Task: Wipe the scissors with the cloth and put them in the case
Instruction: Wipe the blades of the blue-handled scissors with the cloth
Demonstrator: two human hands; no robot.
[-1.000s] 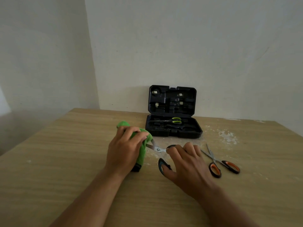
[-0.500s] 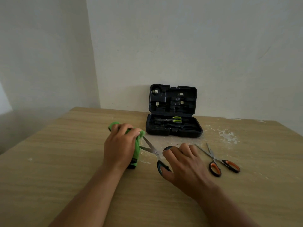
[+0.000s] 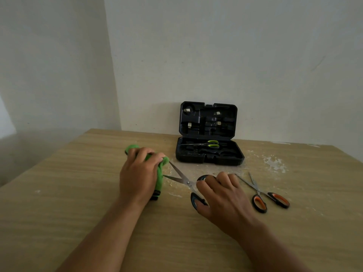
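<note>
Head view: I'm seeing the scissors [image 3: 183, 180] now spreading open, right hand [image 3: 222, 195] gripping the handles, left hand [image 3: 140, 171] pinching the cloth [image 3: 160, 174] around the blade tips, so wiping's ongoing.

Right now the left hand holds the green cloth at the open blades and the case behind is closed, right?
Not quite. The head view shows the case open, lid up, with green-handled scissors inside. The rest holds: the left hand holds the green cloth at the open blades.
</note>
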